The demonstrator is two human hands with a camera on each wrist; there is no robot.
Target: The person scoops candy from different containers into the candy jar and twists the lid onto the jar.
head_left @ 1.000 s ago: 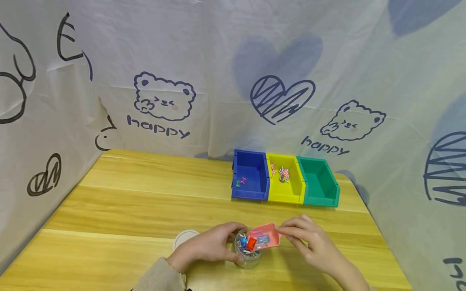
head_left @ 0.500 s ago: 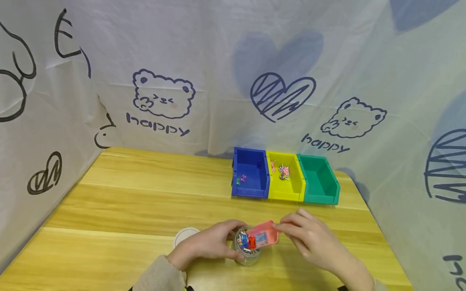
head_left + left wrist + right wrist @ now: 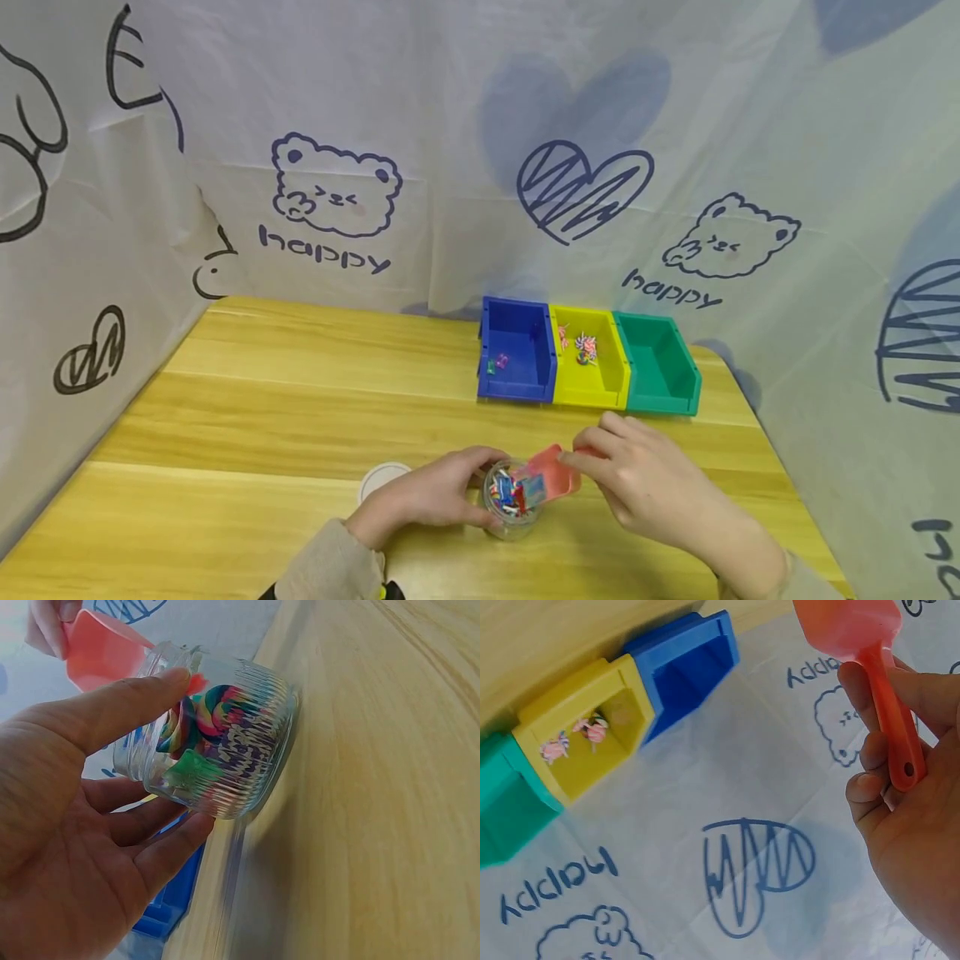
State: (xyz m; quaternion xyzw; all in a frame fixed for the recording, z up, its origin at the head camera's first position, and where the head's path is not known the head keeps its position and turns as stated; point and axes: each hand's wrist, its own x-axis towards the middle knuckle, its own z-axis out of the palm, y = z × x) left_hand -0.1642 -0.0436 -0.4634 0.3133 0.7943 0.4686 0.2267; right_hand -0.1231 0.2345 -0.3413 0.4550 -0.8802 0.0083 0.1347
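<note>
My left hand point(image 3: 442, 492) grips a clear ribbed glass jar point(image 3: 259, 727) on the tabletop, thumb on one side and fingers on the other. Swirled lollipops point(image 3: 217, 712) and a green piece point(image 3: 193, 774) show through its wall. Over the jar's mouth, a pink-red scoop point(image 3: 557, 473) tips downward, its handle pinched by my right hand point(image 3: 641, 483). Blue, red and pale clear gem-like pieces point(image 3: 534, 490) lie at the scoop's lip and jar opening; which are inside the jar is hard to tell.
Behind the jar stand three joined bins: a blue bin point(image 3: 517, 333) with a few small gems, a yellow bin point(image 3: 600, 387) with several little lollipops, and a green bin point(image 3: 660, 358). A white round lid point(image 3: 384, 477) lies partly behind my left hand. Printed cloth point(image 3: 450, 167) surrounds the table.
The scoop has tilted further into the jar and the gem pieces have slid toward its mouth. My right hand has risen a little. My left hand keeps its hold on the jar.
</note>
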